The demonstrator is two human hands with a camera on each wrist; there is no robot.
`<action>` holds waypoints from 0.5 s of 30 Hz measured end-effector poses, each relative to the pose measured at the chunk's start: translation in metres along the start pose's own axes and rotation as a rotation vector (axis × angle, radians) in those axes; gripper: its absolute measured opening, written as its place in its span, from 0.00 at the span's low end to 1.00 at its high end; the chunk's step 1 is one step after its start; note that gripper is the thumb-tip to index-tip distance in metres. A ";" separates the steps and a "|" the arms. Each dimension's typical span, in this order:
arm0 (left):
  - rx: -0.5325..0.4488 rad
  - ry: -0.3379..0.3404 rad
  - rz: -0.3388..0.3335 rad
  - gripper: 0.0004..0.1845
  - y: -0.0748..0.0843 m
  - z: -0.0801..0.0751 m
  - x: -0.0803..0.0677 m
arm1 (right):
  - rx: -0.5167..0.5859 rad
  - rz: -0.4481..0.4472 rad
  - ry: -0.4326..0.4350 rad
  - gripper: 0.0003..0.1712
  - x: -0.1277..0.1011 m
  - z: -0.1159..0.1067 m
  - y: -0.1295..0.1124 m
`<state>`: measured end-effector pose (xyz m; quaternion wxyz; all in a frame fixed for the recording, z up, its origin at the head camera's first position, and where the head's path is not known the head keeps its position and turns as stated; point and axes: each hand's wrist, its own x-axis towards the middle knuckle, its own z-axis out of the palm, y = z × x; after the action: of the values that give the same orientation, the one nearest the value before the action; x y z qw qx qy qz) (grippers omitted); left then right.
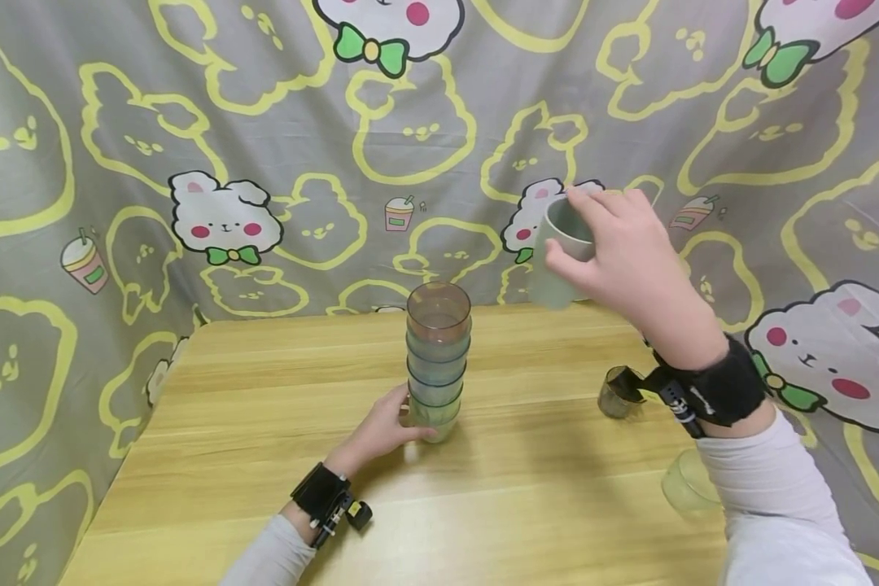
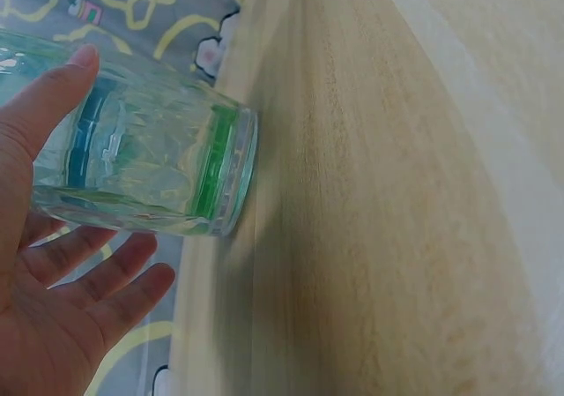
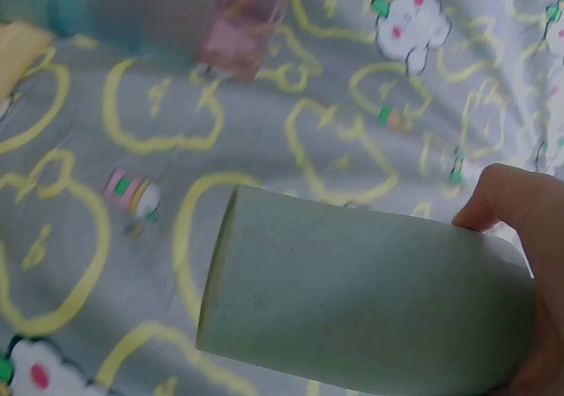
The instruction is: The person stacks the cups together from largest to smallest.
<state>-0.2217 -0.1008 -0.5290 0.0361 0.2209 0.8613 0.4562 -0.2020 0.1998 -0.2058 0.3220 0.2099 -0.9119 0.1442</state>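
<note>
A pale green cup (image 1: 557, 256) was gripped in the right hand (image 1: 626, 248) above the worktop (image 1: 264, 456); the cup stack (image 1: 437, 358) was steadied at its base by the left hand's (image 1: 381, 427) curled fingers.

Dark cup (image 1: 618, 392), pale cup (image 1: 684, 486) on wooden table (image 1: 264, 423); cartoon cloth (image 1: 190, 122) behind.

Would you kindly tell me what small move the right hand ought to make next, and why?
Probably carry the pale green cup left, above the stack of cups. The right hand holds it in the air to the stack's right, while the left hand steadies the stack's base.
</note>
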 end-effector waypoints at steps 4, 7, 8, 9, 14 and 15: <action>-0.003 0.000 0.007 0.44 0.000 0.000 -0.001 | 0.055 -0.098 0.094 0.32 0.008 0.004 -0.019; -0.008 0.000 0.010 0.44 0.000 0.001 -0.001 | 0.104 -0.155 0.149 0.32 0.013 0.009 -0.030; -0.008 0.000 0.010 0.43 0.000 0.001 -0.001 | 0.120 -0.179 0.169 0.32 0.014 0.010 -0.033; -0.009 0.000 0.009 0.43 0.000 0.001 -0.001 | 0.133 -0.203 0.190 0.31 0.016 0.012 -0.036; -0.014 0.002 0.011 0.43 0.000 -0.001 0.000 | 0.187 -0.272 0.253 0.31 0.021 0.020 -0.052; -0.014 0.002 0.012 0.43 0.000 -0.001 0.000 | 0.193 -0.281 0.254 0.31 0.021 0.023 -0.055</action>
<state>-0.2219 -0.1012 -0.5282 0.0340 0.2252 0.8567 0.4628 -0.2026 0.1366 -0.2019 0.4295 0.3448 -0.8079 0.2098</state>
